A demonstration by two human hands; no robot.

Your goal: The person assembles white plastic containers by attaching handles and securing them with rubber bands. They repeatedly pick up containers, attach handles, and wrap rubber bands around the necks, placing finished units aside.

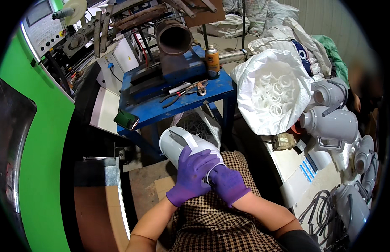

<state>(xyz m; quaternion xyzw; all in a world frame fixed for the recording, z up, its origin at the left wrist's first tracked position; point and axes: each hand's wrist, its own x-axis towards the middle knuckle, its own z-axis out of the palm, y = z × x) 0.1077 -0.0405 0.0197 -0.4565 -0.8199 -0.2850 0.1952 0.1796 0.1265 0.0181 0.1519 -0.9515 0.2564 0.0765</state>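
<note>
A pale grey plastic jug body (169,147) with a side handle (183,137) lies tilted over my lap, its wide end pointing away and to the left. My left hand (194,174), in a purple glove, is wrapped over the jug near its narrower end, fingers close together. At that narrower end my right hand (229,184), also in a purple glove, is closed with curled fingers against the rim. A thin white edge shows between the hands. What the right fingertips pinch is hidden.
Ahead stands a blue metal bench (140,105) with pliers (180,95) and a spray can (212,61). An open white sack (241,96) of white plastic rings is at right. Beyond it, grey jugs (333,124) crowd a table (279,161). A person's hand (356,103) shows far right.
</note>
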